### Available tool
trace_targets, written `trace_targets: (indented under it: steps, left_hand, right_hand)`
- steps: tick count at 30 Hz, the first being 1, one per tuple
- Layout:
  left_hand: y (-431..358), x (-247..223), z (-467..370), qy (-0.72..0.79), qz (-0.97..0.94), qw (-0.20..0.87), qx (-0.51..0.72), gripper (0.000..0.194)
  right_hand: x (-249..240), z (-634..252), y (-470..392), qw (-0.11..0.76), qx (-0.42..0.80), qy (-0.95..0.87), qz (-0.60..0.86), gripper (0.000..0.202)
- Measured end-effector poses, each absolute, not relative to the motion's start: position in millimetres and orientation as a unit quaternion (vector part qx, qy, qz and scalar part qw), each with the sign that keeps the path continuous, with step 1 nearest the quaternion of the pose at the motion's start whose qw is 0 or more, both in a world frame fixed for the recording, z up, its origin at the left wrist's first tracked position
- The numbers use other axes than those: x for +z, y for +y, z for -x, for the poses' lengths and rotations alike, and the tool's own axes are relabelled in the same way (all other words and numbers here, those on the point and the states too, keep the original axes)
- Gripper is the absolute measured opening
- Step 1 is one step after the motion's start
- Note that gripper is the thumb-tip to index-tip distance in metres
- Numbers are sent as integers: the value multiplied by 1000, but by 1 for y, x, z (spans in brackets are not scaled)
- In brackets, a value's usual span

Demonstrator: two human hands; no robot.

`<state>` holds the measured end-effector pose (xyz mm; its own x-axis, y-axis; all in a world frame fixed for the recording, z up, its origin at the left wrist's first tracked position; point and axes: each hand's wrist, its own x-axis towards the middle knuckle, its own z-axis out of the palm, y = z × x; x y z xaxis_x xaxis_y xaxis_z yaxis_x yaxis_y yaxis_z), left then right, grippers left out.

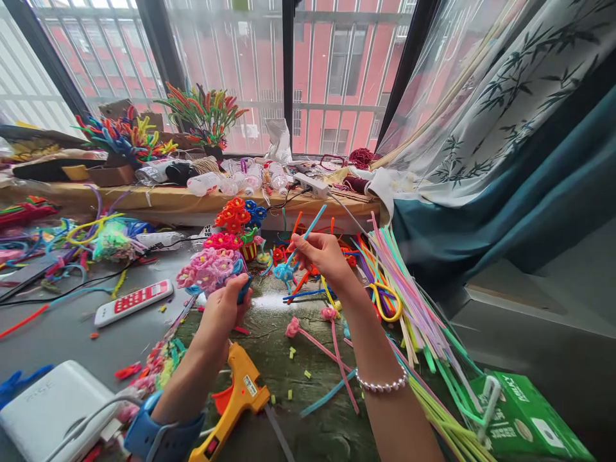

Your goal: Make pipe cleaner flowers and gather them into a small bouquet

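Note:
My right hand (320,256) pinches a light blue pipe cleaner stem (315,220), with a small blue fuzzy flower (283,273) hanging at its lower end. To the left, my left hand (226,308) is closed around a dark blue object (244,289), mostly hidden by the fingers. Pink fuzzy flowers (209,266) stand just beyond that hand. Below both hands, two pink flower stems (315,340) lie on the dark table (269,369). A yellow glue gun (238,391) rests beside my left wrist.
Bundled pastel pipe cleaners (409,289) and a green box (534,417) are on the right. A remote (135,301) and white power adapter (58,410) lie left. Plastic bottles (206,184) and a power strip (310,185) line the windowsill.

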<state>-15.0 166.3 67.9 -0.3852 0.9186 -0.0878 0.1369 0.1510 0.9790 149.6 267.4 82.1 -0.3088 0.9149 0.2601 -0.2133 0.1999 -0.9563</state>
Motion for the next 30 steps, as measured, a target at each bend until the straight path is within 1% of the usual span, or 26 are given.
trace_targets:
  steps: [4,9,14,18,25,30]
  left_hand:
    - [169,61,10,630,-384,454,499,45]
    - [182,44,10,623,-373,483,490,42]
    - [192,32,10,626,-370,490,480,37]
    - [195,28,11,623,-378,491,477,37]
    - [204,12,15,646,-365,459,488,35]
    - [203,9,16,646,-368,453,492,35]
  right_hand:
    - [81,-147,269,524,575,-552,299,49]
    - [80,-145,272,539,594,-520,292,48]
    - [75,-143,275,541,612,-498,293,47]
    - [72,-142,276,543,618,-486,295,46]
    - [69,-144,280,549,619,-476,296,48]
    - [68,-146,282,549,618,-479,295,49]
